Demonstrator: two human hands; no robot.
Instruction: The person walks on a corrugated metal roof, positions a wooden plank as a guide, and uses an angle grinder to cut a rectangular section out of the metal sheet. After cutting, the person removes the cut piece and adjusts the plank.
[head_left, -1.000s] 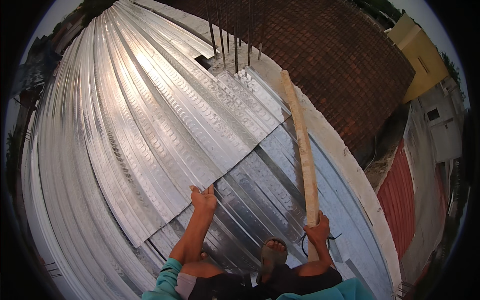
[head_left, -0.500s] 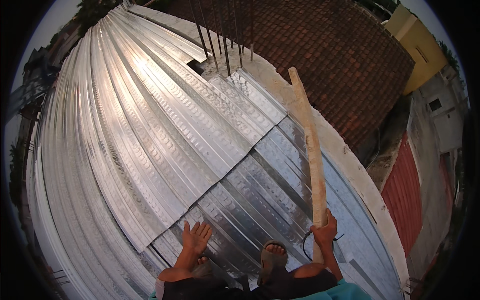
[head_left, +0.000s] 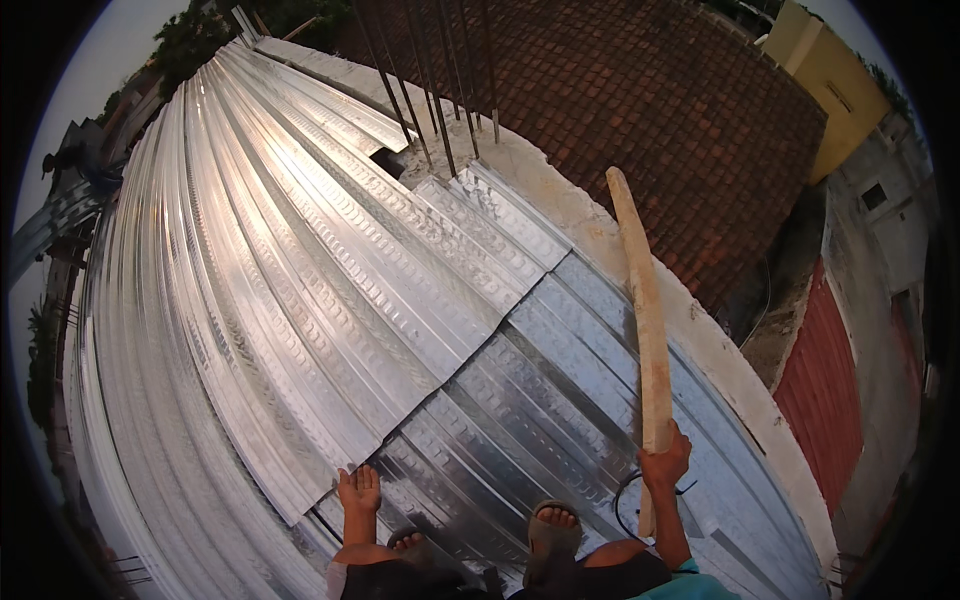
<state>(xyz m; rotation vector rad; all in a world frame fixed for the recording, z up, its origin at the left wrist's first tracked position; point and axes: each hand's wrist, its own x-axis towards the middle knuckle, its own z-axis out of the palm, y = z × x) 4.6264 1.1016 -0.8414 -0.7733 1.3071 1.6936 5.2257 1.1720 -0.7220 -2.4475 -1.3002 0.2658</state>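
I crouch on ribbed metal deck sheets (head_left: 300,300) that shine silver and overlap one another. My left hand (head_left: 358,492) lies flat and open on the lower sheet (head_left: 520,420), just below the overlapping edge of the upper sheet. A long pale wooden plank (head_left: 645,320) runs away from me along the right side, and my right hand (head_left: 664,465) is closed around its near end. Both my feet in sandals (head_left: 550,530) rest on the sheet between my hands.
A pale concrete edge beam (head_left: 700,340) borders the sheets on the right, with a drop to a red tiled roof (head_left: 640,110) beyond. Rusty steel bars (head_left: 430,70) stand upright at the far edge. A dark wire loop (head_left: 625,500) lies by my right hand.
My left hand has drawn back toward me along the sheet and lies flat nearer my foot. The right hand still holds the plank, which stays in much the same line.
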